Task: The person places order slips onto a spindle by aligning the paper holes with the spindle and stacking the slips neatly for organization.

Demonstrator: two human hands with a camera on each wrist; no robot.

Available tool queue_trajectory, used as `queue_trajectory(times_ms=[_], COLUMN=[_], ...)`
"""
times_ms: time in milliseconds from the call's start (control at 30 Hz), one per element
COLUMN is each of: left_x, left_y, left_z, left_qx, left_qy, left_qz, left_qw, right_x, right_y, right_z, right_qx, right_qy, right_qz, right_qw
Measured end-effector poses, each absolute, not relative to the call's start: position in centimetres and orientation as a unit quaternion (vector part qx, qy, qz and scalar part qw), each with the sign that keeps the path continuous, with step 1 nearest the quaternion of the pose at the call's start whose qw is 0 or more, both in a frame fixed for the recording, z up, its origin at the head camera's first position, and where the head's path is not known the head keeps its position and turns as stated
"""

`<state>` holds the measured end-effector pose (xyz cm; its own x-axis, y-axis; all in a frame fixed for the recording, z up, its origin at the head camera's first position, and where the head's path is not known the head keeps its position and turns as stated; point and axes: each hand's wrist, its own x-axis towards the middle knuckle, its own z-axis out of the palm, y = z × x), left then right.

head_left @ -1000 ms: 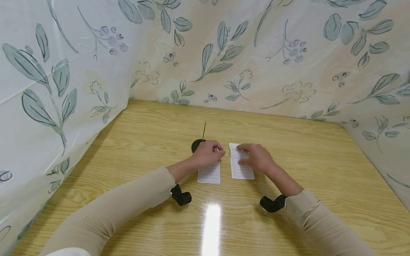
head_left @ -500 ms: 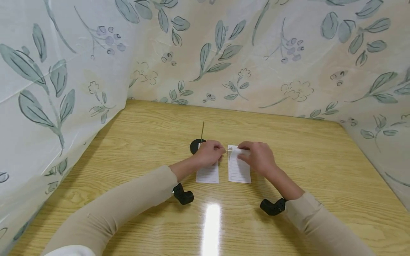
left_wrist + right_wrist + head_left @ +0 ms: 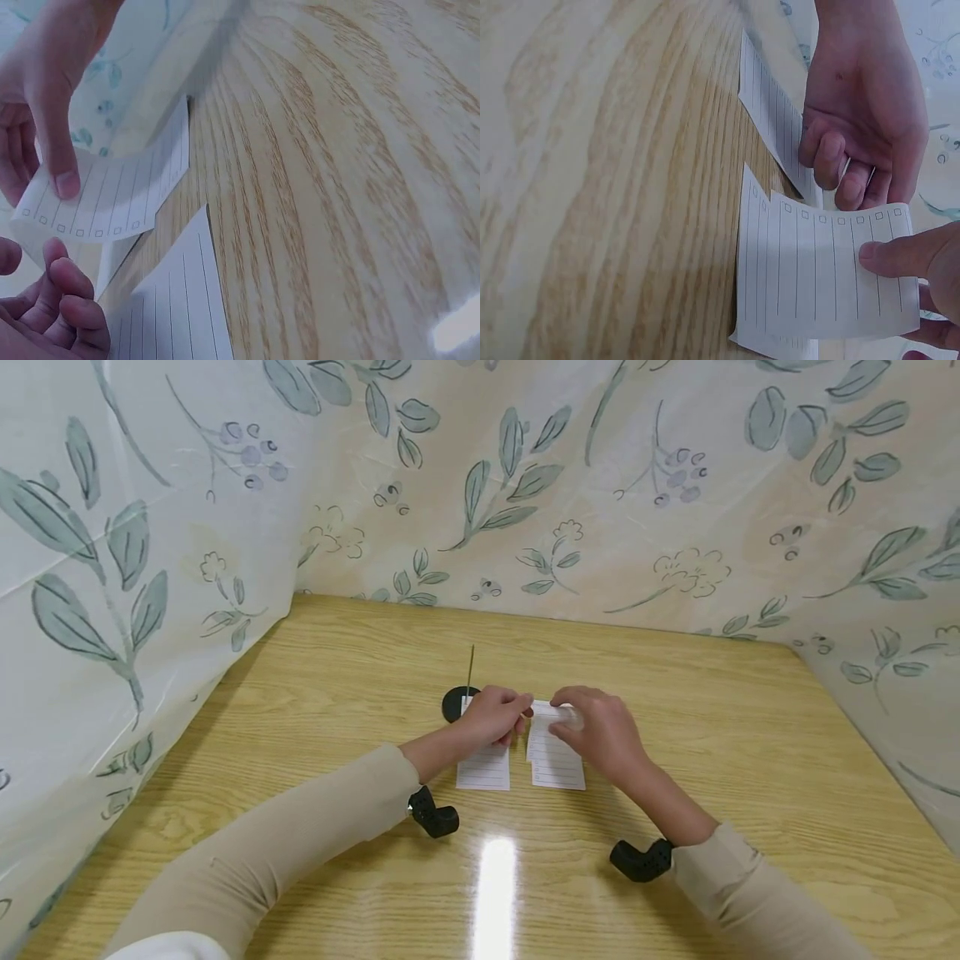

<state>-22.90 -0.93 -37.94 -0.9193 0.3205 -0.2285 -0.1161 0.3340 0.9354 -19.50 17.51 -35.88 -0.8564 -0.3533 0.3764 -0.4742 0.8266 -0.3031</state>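
My right hand [image 3: 603, 731] pinches a white lined checklist sheet [image 3: 832, 270], thumb on its printed face and fingers behind. The sheet bows up from another lined sheet [image 3: 558, 774] beneath it. My left hand [image 3: 491, 717] hovers at the lifted sheet's left edge, fingers loosely bent. In the left wrist view its thumb and fingertips [image 3: 71, 277] stand apart, and no paper shows between them. Under that hand lies a second lined slip [image 3: 483, 772], partly hidden. Its far end overlaps the black round base [image 3: 452, 703] of an upright spike [image 3: 470, 668].
The wooden table [image 3: 360, 652] runs back to a leaf-patterned cloth [image 3: 420, 485], which also hangs along the left and right sides. Black wrist cameras [image 3: 435, 818] hang below both forearms. A bright light reflection [image 3: 495, 893] lies on the near tabletop.
My right hand has gripped the top sheet, curled it up and shifted it slightly left, exposing the sheet below. My left hand has moved slightly, its thumb now nearer the lifted sheet's edge.
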Motion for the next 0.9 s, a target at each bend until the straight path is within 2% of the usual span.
queue_trajectory(times_ms=[400, 667, 900], left_x=[-22.8, -22.6, -22.1], left_y=[-0.9, -1.3, -1.9], left_z=[-37.6, -37.6, -37.1], left_qx=[0.067, 0.065, 0.072], left_qy=[0.779, 0.790, 0.782], left_qz=[0.589, 0.583, 0.594], left_qw=[0.202, 0.176, 0.173], right_x=[-18.8, -19.3, -20.7], right_y=[17.0, 17.1, 16.8], right_z=[-35.6, -35.0, -34.8], right_qx=[0.242, 0.236, 0.205], right_qy=[-0.938, -0.933, -0.931], right_qz=[0.206, 0.259, 0.293], right_qw=[0.140, 0.084, 0.067])
